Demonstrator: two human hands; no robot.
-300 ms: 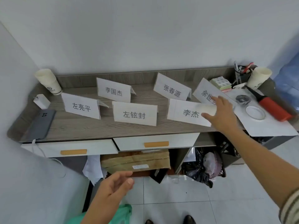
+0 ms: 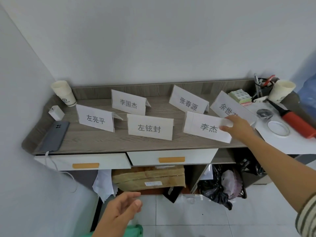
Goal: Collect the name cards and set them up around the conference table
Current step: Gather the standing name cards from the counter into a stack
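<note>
- Since the picture a moment earlier, the right hand [image 2: 239, 129] has stayed at the right end of the 李杰 card [image 2: 201, 127]. The card itself has not lifted or shifted on the desk [image 2: 85, 141].
- For the task this means collecting has barely begun: all six name cards stand on the desk and none is in hand yet.
- Left of the 李杰 card stands the 左铉封 card [image 2: 149, 128], and further left the 左亮平 card [image 2: 94, 118].
- Behind the 李杰 card is the 张春源 card [image 2: 188, 101], behind and to the left is the 李国杰 card [image 2: 128, 103], and just behind and to the right is the 余世 card [image 2: 225, 106], partly hidden by the hand.
- The right arm reaches forward and leftward from the lower right, nearly straight, with the wrist level with the 李杰 card's top edge.
- The thumb lies on the card's front face and the fingers go over its upper right corner. The fingertips are blurred, but it looks like a pinch on the card's right end.
- The left hand [image 2: 123, 209] hangs low, well in front of and below the 李杰 card. Its palm is turned inward and its fingers are loosely curled, holding nothing. It has hardly moved, and I judge it ready to take cards as they are passed over.
- To the right of the 李杰 card, a tape roll [image 2: 278, 128] lies on white paper.
</note>
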